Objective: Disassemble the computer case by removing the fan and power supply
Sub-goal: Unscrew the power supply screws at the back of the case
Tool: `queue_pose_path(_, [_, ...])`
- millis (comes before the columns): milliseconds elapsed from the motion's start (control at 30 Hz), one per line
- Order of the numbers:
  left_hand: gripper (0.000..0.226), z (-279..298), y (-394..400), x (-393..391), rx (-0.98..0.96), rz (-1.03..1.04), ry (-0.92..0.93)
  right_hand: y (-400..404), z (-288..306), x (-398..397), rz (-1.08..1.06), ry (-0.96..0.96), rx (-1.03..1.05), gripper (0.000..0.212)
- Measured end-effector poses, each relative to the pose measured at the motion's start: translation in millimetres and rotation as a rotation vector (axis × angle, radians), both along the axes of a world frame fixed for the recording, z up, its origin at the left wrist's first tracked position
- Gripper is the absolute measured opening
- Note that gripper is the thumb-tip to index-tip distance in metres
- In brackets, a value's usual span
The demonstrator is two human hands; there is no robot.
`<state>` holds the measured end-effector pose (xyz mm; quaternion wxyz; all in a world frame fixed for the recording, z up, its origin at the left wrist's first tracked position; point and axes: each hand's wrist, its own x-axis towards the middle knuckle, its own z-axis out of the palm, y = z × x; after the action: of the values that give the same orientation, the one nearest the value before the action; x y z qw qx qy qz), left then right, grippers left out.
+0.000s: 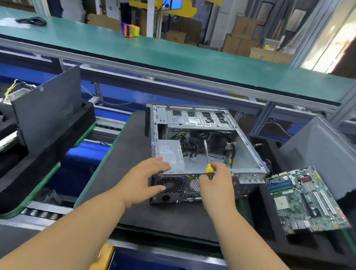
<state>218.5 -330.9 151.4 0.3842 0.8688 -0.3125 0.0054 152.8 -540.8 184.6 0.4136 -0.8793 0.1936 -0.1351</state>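
The computer case (203, 149) lay on its side, open upward, on a dark foam mat (127, 173) on the counter. Inside it, the power supply (170, 152) sat in the near left corner, its grey top and label showing, its perforated rear face at the near wall of the case. Loose black and yellow cables (188, 145) lay bunched just beyond it on the case floor. Whether a fan was among them could not be told.

The left hand (145, 180) rested on the near edge of the case, its grip spread: fingers straight over the top of the power supply, thumb against the perforated face. The right hand (215, 184) pinched the yellow-and-black handle of a screwdriver (207, 158), whose shaft pointed up and away over the open cavity, its tip above the cables.

To the right, a green motherboard (304, 198) lay tilted on a black foam tray (272, 227), close beside the case. A dark side panel (47, 107) leaned upright in another foam tray to the left, well apart. Behind ran a green shelf (179, 56) bearing an orange tape dispenser (131, 30).
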Motion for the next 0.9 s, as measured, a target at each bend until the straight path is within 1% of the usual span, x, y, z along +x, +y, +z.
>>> queue_pose_path(67, [0.057, 0, 4, 3, 0.006, -0.034, -0.006, 17, -1, -6, -0.014, -0.065, 0.038, 0.013])
queue_pose_path(133, [0.058, 0, 5, 5, -0.005, -0.048, 0.006, 33, -1, -12, 0.006, -0.057, 0.131, 0.017])
queue_pose_path(267, [0.058, -5, 5, 7, -0.023, -0.066, -0.022, 59, -5, -26, 0.066, -0.064, 0.411, 0.025])
queue_pose_path(367, [0.058, -7, 6, 9, -0.026, -0.085, -0.068, 73, -15, -35, 0.104, -0.015, 0.516, 0.026])
queue_pose_path(433, [0.057, -7, 7, 11, -0.029, -0.088, -0.073, 79, -20, -41, 0.111, -0.024, 0.573, 0.023])
queue_pose_path(567, [0.056, -5, 9, 12, -0.018, -0.103, -0.065, 85, -24, -47, 0.062, -0.046, 0.623, 0.017])
queue_pose_path(900, [0.052, -12, 4, 12, -0.073, -0.059, -0.059, 83, -31, -56, 0.038, 0.016, 0.561, 0.012])
